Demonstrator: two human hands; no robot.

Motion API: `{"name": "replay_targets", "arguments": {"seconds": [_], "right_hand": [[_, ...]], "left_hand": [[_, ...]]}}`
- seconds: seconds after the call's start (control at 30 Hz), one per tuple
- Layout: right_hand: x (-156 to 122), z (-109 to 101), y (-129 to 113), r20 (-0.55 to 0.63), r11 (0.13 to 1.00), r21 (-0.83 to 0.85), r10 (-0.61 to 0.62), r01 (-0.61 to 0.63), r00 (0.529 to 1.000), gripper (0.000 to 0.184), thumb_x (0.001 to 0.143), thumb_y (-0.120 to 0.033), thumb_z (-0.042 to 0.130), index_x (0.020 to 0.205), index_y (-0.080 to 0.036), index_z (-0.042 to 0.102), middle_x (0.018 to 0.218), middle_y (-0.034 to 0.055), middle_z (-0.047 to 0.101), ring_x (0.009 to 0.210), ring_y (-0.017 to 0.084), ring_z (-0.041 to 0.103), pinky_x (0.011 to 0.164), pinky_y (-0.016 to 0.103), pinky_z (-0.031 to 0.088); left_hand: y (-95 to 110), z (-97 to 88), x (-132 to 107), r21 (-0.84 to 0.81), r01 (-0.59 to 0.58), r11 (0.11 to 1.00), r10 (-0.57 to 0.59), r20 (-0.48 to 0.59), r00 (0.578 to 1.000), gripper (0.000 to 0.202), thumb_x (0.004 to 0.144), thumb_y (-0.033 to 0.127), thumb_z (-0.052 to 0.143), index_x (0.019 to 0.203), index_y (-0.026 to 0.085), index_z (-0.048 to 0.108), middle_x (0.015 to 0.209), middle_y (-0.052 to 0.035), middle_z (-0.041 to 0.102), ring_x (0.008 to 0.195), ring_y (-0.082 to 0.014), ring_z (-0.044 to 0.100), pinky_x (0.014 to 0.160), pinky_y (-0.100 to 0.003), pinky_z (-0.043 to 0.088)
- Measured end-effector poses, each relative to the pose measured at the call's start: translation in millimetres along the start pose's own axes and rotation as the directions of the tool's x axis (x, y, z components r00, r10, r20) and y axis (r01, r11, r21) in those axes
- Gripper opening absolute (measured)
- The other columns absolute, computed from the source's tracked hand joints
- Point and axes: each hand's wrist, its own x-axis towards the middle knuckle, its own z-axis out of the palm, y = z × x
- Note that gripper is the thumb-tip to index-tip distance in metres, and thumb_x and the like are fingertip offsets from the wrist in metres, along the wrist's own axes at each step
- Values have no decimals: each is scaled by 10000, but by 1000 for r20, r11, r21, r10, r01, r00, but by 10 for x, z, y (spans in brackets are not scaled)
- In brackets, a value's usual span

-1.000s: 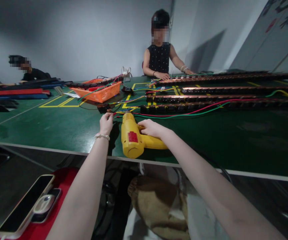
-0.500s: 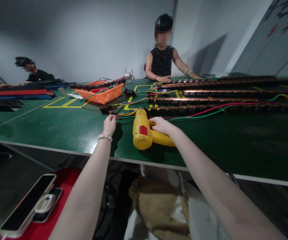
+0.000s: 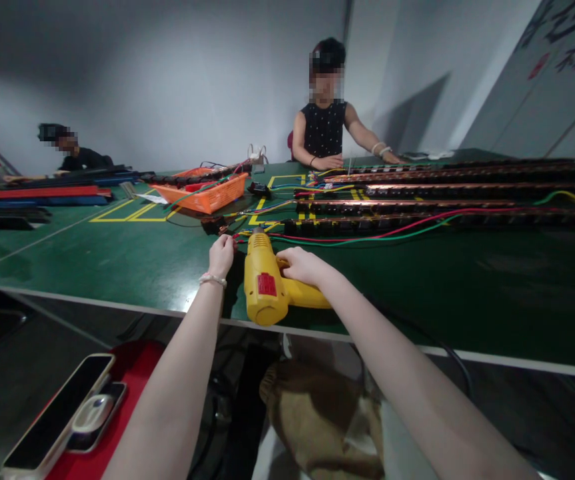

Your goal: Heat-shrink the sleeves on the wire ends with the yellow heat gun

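My right hand (image 3: 303, 265) is closed round the handle of a yellow heat gun (image 3: 263, 283), whose nozzle points away from me toward the wires. My left hand (image 3: 222, 255) is closed in a pinch at the ends of the red and green wires (image 3: 334, 241), just left of the nozzle. The fingers cover most of what they grip. Beyond the left hand lies a small dark piece with a copper-coloured part (image 3: 214, 225). The wires run right along the nearest of several long black and copper bars (image 3: 397, 223).
An orange basket (image 3: 217, 197) holding parts stands behind my left hand. Long dark and red strips (image 3: 42, 193) lie at far left. A person (image 3: 324, 130) sits across the green table (image 3: 117, 260), another (image 3: 84, 159) at far left. Phones (image 3: 60, 413) rest on a red seat.
The heat gun has moved left and toward me in my right hand, closer to my left hand. My left hand still pinches the wire ends.
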Motion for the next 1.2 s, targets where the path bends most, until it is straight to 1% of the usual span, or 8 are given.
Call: {"name": "replay_targets", "arguments": {"seconds": [0.13,0.3,0.43,0.57,0.67,0.8,0.9,1.2], "right_hand": [[59,62,-211,-4,999,-19,-51,51,999,274,752,-253,529,1003,-242,638,1053,55,670,937,231,632,650,250,413],[107,112,-401,-30,995,-26,-98,97,995,267,752,-229,510,989,-233,633,1064,77,669,979,249,624,681,272,430],[99,93,-419,-41,993,-12,-118,118,992,268,751,-209,508,988,-219,633,1077,95,666,999,262,618,689,284,440],[91,82,-404,-36,991,13,-131,131,991,249,766,-222,521,988,-220,635,1081,89,668,989,250,624,695,277,445],[101,92,-390,-30,991,30,-128,129,991,247,776,-227,525,999,-222,631,1086,88,666,982,245,626,698,276,446],[88,85,-308,-7,991,50,-120,121,993,255,762,-248,552,1002,-226,636,1096,88,661,972,253,625,674,272,439],[43,50,-178,1,994,57,-95,95,995,283,761,-234,547,1029,-232,635,1110,85,654,979,254,619,668,266,429],[-38,-67,282,-6,995,94,37,-36,999,302,761,-194,556,1048,-214,646,1083,63,663,966,230,615,670,239,413]], "left_hand": [[44,-65,-15,74,-20,997,21,-7,1000,253,768,361,447,679,178,595,650,-6,596,665,-150,527,644,-246,401],[140,-128,-17,-83,62,995,-67,-53,996,361,766,423,464,770,129,674,766,-63,676,764,-180,572,683,-257,428],[144,-135,-8,-158,104,982,-116,-66,991,490,760,528,453,834,102,684,842,-111,692,786,-190,586,678,-269,444],[123,-166,4,-112,70,991,-77,-62,995,509,733,562,473,830,109,683,811,-87,684,755,-169,579,668,-259,446],[142,-184,-1,-89,62,994,-67,-62,996,457,725,532,499,786,114,675,747,-56,665,715,-155,564,654,-252,444],[160,-165,-18,-118,64,991,-73,-74,995,339,730,430,527,751,120,661,692,-29,631,676,-138,544,633,-239,440],[130,-134,-11,-163,63,985,-71,-41,997,293,722,385,551,790,120,656,672,-18,606,640,-122,536,610,-231,444],[94,-90,-11,-125,27,992,-34,-50,998,251,735,361,538,788,133,628,644,2,582,570,-109,531,590,-237,434]]}}
